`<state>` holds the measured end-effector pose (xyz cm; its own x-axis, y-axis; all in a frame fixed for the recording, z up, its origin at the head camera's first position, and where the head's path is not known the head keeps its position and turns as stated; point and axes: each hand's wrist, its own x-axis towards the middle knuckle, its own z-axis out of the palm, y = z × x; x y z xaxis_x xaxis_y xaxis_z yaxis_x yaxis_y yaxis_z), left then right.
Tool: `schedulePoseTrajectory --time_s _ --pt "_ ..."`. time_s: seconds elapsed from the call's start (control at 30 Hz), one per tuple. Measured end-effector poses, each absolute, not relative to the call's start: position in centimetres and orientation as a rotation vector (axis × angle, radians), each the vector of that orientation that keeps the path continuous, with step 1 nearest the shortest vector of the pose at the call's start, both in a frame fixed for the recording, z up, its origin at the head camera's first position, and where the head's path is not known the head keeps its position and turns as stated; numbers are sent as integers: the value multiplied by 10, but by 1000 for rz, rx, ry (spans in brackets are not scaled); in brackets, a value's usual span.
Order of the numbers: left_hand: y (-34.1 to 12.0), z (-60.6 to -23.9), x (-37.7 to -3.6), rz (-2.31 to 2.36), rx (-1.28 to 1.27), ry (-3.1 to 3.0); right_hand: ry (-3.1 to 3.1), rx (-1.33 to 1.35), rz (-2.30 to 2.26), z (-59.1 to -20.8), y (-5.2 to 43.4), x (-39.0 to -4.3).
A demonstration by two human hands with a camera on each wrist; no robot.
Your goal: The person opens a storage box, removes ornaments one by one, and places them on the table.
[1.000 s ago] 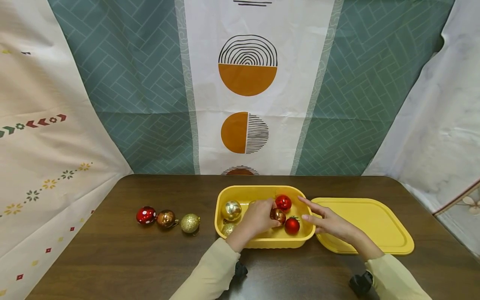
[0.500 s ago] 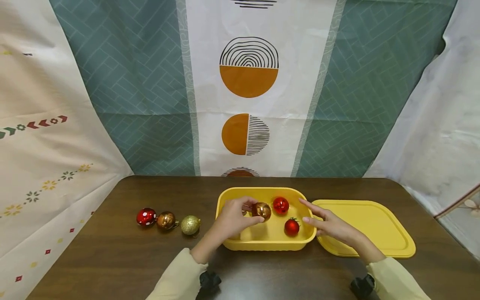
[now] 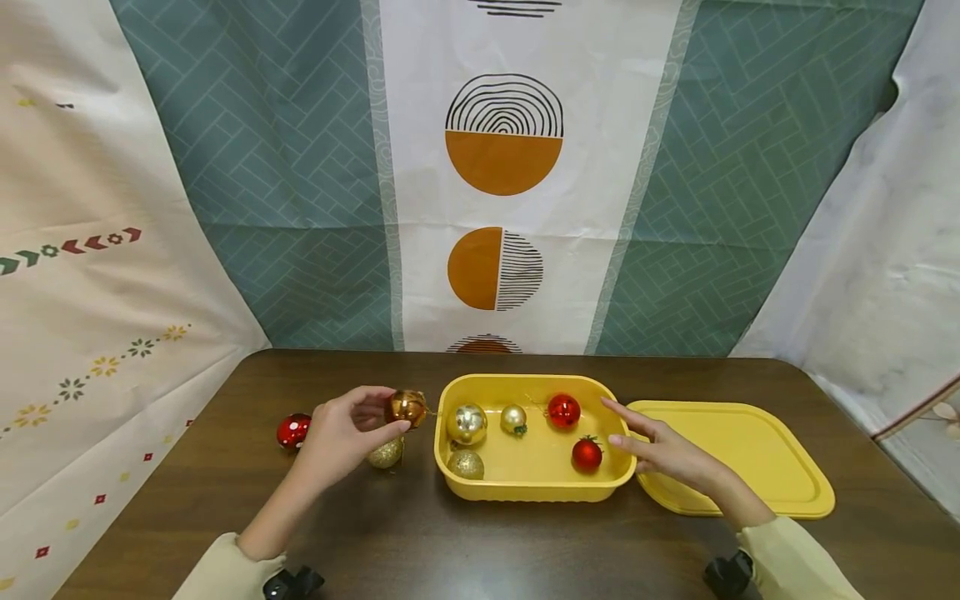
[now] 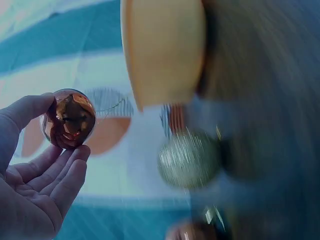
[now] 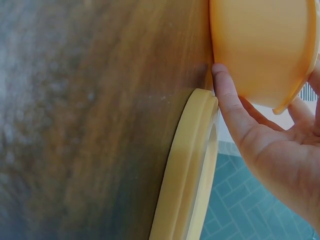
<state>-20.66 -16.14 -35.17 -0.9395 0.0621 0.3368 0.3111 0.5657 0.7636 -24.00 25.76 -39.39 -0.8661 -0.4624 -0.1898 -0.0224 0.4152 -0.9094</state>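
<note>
My left hand (image 3: 347,431) pinches the copper bauble (image 3: 407,407) between thumb and fingertips, raised above the bench (image 3: 480,542) just left of the yellow tub (image 3: 534,487), so it hangs clear of the rim and of the gold glitter bauble (image 3: 387,454) lying right beneath it. My right hand (image 3: 663,450) lies with fingers straight and relaxed, thumb and palm against the tub's right wall, which I judge keeps the tub from sliding; it grips nothing. Just right of it the yellow lid (image 3: 738,458) lies flat, touching or nearly touching the tub. In the tub sit a silver bauble (image 3: 467,423), a small gold one (image 3: 513,419), a glittery gold one (image 3: 466,464) and two red ones (image 3: 563,411). Farther left on the bench a red dotted bauble (image 3: 292,431) peeps past my hand. The left wrist view shows the pinch up close; the right wrist view shows my thumb (image 5: 227,95) pressed on the tub wall, which the head view cannot settle
</note>
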Motion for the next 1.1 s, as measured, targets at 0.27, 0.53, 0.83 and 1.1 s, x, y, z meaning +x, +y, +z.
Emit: schedulePoseTrajectory --time_s 0.27,0.53,0.83,1.1 --pt "-215 -360 -200 -1047 -192 -2522 2282 -418 -1435 -393 258 -240" --pt "-260 -365 -198 -922 -6 -2494 2259 -421 -1445 -393 258 -240" --pt "-298 -377 -200 -822 165 -2548 2229 -454 -1473 -395 259 -242" --pt "-316 -391 -206 -733 184 -2603 2256 -441 -1454 -395 259 -241"
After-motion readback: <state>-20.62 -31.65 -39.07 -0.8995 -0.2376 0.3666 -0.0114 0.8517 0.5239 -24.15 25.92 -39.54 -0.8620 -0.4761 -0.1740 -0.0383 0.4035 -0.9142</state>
